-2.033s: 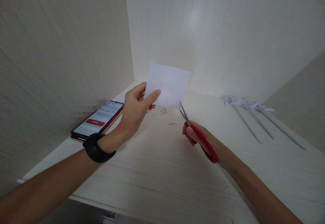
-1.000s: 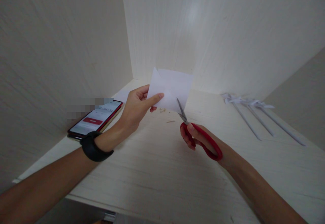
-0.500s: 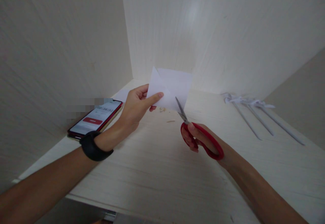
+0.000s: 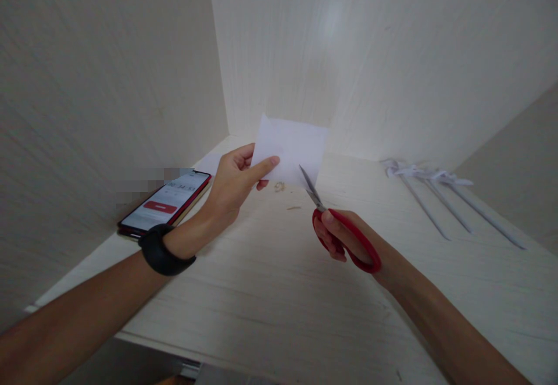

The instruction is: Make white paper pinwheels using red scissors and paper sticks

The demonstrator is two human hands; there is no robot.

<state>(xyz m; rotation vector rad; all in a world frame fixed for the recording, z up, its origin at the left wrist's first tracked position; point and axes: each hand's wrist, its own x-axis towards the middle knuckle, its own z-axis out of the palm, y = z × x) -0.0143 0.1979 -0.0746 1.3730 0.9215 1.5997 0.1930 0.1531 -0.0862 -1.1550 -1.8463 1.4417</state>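
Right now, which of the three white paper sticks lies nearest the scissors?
The leftmost stick, nearest the scissors; the other two sticks lie farther right.

- Paper sheet (image 4: 291, 148): plain white.
- Scissors (image 4: 344, 234): red handles, grey metal blades.
- Wristband (image 4: 162, 252): black.
- Phone (image 4: 168, 203): red-edged, pale screen with a red bar.
- Paper sticks (image 4: 440, 198): white.
- Table (image 4: 270, 280): pale wood grain.

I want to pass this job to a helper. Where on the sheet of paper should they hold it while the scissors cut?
Probably the left edge of the paper, coming from the left, as the left hand does: thumb behind, forefinger in front. The scissors in the right hand enter at the lower right edge, so that pinch stays clear of the blades and holds the thin sheet upright.
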